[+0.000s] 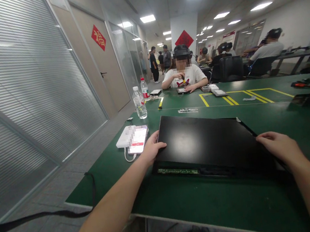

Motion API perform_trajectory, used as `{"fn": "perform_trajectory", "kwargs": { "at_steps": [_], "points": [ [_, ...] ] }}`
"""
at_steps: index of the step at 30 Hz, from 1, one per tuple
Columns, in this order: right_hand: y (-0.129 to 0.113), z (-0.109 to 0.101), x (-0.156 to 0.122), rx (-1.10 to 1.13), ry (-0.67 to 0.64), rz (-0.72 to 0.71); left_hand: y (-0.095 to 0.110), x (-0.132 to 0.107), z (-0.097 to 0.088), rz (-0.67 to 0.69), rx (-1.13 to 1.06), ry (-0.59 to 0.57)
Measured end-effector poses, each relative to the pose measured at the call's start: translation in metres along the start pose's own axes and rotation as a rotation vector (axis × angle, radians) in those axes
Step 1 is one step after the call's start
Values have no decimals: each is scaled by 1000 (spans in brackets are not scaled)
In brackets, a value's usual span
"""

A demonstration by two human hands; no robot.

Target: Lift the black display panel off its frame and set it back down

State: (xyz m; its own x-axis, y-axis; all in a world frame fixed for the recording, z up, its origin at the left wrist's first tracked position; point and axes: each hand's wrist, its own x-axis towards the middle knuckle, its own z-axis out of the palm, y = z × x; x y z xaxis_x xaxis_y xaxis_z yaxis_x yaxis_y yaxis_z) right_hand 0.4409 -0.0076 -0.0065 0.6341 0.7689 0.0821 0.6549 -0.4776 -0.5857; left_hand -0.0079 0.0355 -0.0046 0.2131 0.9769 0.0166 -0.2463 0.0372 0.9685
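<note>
A dark, flat LCD screen panel [204, 139] lies slightly tilted over the green table in front of me. My left hand [151, 149] grips its left edge, thumb on the top face and fingers going behind. At the right edge, my right hand [280, 146] pinches the rim, with its lower fingers partly hidden. Along the side nearest me, a narrow green circuit board [178, 171] shows below the panel, beside a black frame [226, 172]. A small pale tab [238, 119] sits at the far right corner. What lies under the panel is hidden.
Left of the panel are a lit phone [138, 139] and a white power bank [123, 137] with a cable. Two bottles, one clear [140, 104] and one red-labelled [144, 89], stand behind. Across the green table [208, 208] sits a person [183, 69]; tools [309, 83] lie far right.
</note>
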Motion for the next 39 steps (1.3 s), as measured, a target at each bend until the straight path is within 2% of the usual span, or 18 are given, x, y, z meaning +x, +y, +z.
{"fn": "perform_trajectory", "kwargs": {
  "at_steps": [11, 18, 26, 33, 39],
  "points": [
    [3, 4, 1, -67, -32, -39, 3, -3, 4, 71, -78, 3],
    [6, 4, 3, -86, -36, -60, 3, -3, 4, 46, -110, 2],
    [12, 6, 8, -81, -26, -36, -8, 7, -2, 72, -118, -4],
    [15, 7, 11, -100, -52, -53, -10, 6, 2, 22, -112, -56],
    [20, 8, 17, -131, -64, -63, -13, 4, 2, -4, -89, -50]
  ]
}}
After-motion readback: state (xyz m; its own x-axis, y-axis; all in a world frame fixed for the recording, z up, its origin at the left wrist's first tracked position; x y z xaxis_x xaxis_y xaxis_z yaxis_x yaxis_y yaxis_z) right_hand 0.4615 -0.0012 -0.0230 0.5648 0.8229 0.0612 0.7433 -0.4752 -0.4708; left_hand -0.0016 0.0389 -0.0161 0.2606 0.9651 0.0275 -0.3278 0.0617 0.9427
